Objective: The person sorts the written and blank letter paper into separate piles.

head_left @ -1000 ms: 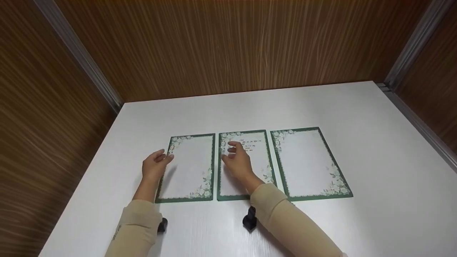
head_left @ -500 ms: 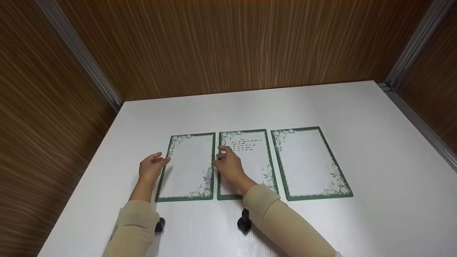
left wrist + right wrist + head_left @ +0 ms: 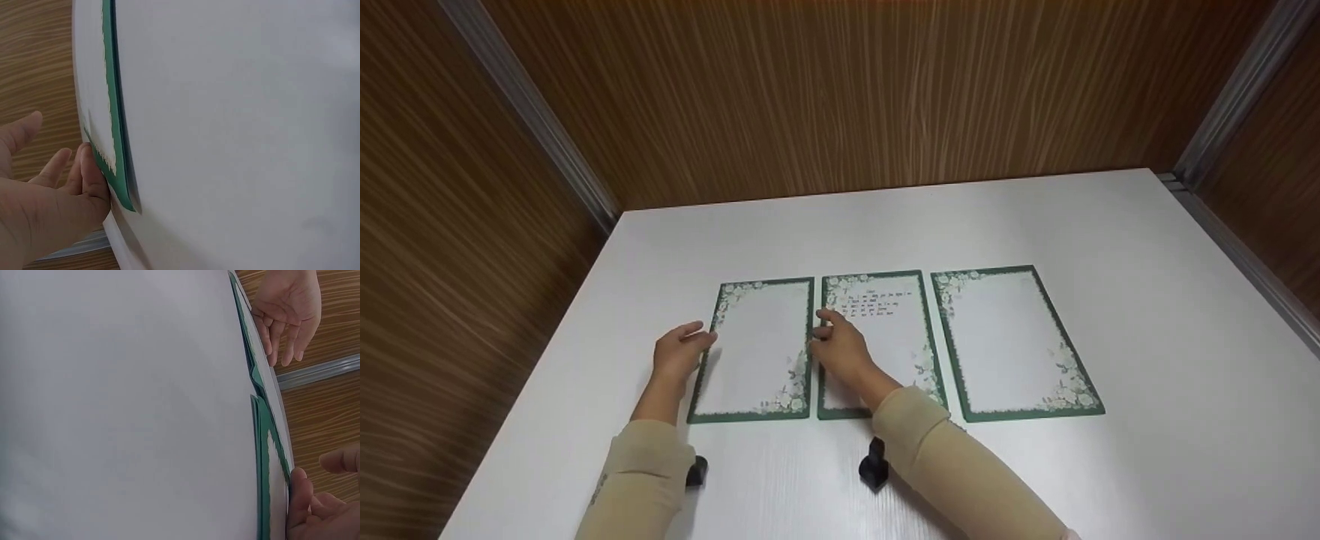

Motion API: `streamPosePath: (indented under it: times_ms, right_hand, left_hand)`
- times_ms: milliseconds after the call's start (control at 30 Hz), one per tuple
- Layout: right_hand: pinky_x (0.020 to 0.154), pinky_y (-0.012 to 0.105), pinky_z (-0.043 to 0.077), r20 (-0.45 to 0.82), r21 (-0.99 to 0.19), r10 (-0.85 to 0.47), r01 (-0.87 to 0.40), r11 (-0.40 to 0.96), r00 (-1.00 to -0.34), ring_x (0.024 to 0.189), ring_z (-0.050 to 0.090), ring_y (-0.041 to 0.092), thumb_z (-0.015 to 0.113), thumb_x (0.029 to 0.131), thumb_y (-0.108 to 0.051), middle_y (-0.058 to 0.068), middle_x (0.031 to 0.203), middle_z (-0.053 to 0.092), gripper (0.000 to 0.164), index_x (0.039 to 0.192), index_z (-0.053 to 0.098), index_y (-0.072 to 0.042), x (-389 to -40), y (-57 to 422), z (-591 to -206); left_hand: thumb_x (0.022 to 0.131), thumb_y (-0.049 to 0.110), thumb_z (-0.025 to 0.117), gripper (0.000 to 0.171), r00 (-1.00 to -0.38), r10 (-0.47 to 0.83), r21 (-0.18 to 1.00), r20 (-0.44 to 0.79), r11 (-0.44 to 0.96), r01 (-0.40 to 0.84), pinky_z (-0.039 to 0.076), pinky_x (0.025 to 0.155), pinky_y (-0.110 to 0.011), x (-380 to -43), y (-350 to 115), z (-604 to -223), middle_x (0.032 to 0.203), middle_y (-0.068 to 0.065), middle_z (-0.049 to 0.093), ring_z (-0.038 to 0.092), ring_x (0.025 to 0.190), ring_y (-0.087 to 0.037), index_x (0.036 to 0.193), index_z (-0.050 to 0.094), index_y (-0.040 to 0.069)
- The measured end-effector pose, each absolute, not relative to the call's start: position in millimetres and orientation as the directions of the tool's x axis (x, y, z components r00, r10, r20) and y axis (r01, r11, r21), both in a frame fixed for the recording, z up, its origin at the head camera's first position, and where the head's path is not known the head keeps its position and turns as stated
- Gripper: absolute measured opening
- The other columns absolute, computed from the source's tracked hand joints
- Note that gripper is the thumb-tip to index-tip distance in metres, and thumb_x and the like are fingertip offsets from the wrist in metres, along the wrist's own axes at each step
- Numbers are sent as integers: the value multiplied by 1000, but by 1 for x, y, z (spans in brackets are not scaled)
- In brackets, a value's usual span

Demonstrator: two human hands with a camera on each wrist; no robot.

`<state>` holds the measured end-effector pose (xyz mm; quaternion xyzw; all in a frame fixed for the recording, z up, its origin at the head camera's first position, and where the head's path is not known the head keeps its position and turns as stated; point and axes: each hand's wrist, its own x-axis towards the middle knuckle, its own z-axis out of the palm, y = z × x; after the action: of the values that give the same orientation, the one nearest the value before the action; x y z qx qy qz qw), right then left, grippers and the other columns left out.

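Observation:
Three green-bordered, flower-printed letter sheets lie in a row. The left sheet [image 3: 757,341] and right sheet [image 3: 1012,337] have blank middles; the middle sheet [image 3: 885,341] bears several lines of writing. At the left sheet's left edge is my left hand [image 3: 676,358], fingers loosely bent, thumb apart; in the left wrist view its fingertips [image 3: 90,160] meet the green border. My right hand [image 3: 844,352] reaches over the middle sheet, its fingertips at the gap beside the left sheet's right edge. Low in the right wrist view, the fingers [image 3: 301,486] sit right against a green edge.
The sheets lie on a white table [image 3: 1170,315], bounded by wood-grain panels [image 3: 847,97] behind and at both sides. Metal strips run down the corners. Black devices [image 3: 874,469] hang by both wrists, close over the table's near part.
My right hand has moved left from over the middle sheet to its left edge, uncovering more writing. My left hand has shifted slightly left and down. The sheets lie as before.

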<state>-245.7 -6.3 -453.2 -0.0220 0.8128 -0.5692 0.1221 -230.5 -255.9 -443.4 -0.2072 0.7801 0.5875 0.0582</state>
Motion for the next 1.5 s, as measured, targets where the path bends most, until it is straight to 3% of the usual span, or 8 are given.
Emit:
streamPosePath:
  times_ms: [400,767,967,1067,1500]
  right_hand:
    - [83,31,52,-133,-971,-164,95,219,-978,107,61,24,61,89,-6,12,120,61,47,134,50,-4,-247,-6,-453]
    - [75,30,54,-128,-989,-106,119,87,-986,96,64,23,64,87,-3,13,112,64,42,128,55,-2,-249,1,-459]
    - [67,26,51,-125,-986,-49,119,118,-991,84,63,18,67,86,-4,12,102,66,37,122,60,-3,-252,12,-460]
    - [66,25,51,-126,-984,-42,120,135,-991,80,63,16,67,87,-4,10,98,68,32,118,62,-2,-255,20,-460]
    - [77,30,50,-145,-968,-9,140,206,-989,91,61,19,66,89,-11,9,105,66,27,115,65,-5,-260,56,-457]
  left_hand:
    - [97,13,54,48,-905,-287,930,-316,96,-355,35,105,-40,-230,-257,-444,138,-15,46,44,126,-28,142,40,3]
    - [90,5,64,44,-898,-347,948,-270,71,-312,49,78,-22,-229,-252,-447,120,-13,57,59,95,-14,132,52,0]
    - [91,4,64,46,-912,-303,955,-275,27,-297,51,76,-22,-229,-247,-447,122,-14,57,61,87,-7,134,51,0]
    - [91,6,64,46,-917,-274,951,-290,27,-309,51,80,-24,-230,-242,-447,126,-14,57,62,93,-11,135,50,2]
    - [91,8,65,37,-917,-245,940,-315,54,-337,53,73,-25,-238,-210,-449,116,-11,59,60,87,-14,127,60,5]
